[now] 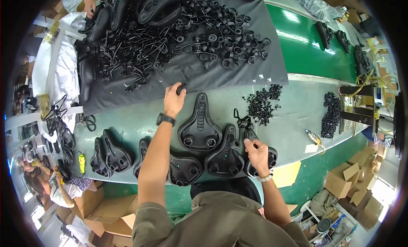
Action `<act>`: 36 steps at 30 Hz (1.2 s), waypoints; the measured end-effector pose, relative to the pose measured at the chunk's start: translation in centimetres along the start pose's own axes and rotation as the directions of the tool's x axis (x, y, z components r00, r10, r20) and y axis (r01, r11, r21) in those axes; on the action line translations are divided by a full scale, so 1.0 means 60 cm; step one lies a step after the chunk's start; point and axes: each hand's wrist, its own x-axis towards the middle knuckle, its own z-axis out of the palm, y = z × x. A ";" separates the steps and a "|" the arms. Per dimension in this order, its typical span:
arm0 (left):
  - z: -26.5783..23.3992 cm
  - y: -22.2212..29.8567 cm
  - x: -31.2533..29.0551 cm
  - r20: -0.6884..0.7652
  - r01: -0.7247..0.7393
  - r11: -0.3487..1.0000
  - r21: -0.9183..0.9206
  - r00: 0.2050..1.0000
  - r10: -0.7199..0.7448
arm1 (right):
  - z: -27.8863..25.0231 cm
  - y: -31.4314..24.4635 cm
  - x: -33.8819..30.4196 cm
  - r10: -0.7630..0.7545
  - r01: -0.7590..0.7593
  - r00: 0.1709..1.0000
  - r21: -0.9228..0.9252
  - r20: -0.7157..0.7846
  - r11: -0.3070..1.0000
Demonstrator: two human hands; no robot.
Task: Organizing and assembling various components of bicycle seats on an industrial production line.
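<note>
My left hand (173,100) is closed round a small black part (181,89) at the front edge of the black mat. Just to its right an upturned black bicycle saddle (199,130) lies with its nose pointing away from me. My right hand (257,157) is closed over another upturned saddle (272,157) near the table's front edge; what its fingers pinch is hidden. Between my arms lie more upturned saddles (225,157). A black clamp with a wire loop (243,120) rests just beyond my right hand.
Across the black mat (238,79) spread heaped saddle rails (136,51) and ring clamps (233,45), with saddles behind. Small black fasteners (261,106) lie to the right. At the far left another person's hand (90,9) touches the saddles. Scissors (89,123) and a yellow-green tool (81,163) lie left.
</note>
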 end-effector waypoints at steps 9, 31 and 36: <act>-0.111 0.035 -0.286 0.442 -0.422 0.907 0.010 0.815 0.375 | 0.130 -0.078 0.022 -0.177 0.196 0.973 -0.124 0.149 0.973; -0.082 0.086 -0.272 0.355 -0.080 0.997 -0.010 0.932 0.078 | 0.249 0.037 0.081 -0.339 0.406 0.914 -0.491 0.224 0.770; 0.010 0.037 -0.272 0.108 0.000 0.991 0.135 0.994 -0.015 | 0.266 0.019 0.083 -0.340 0.377 0.924 -0.554 0.173 0.743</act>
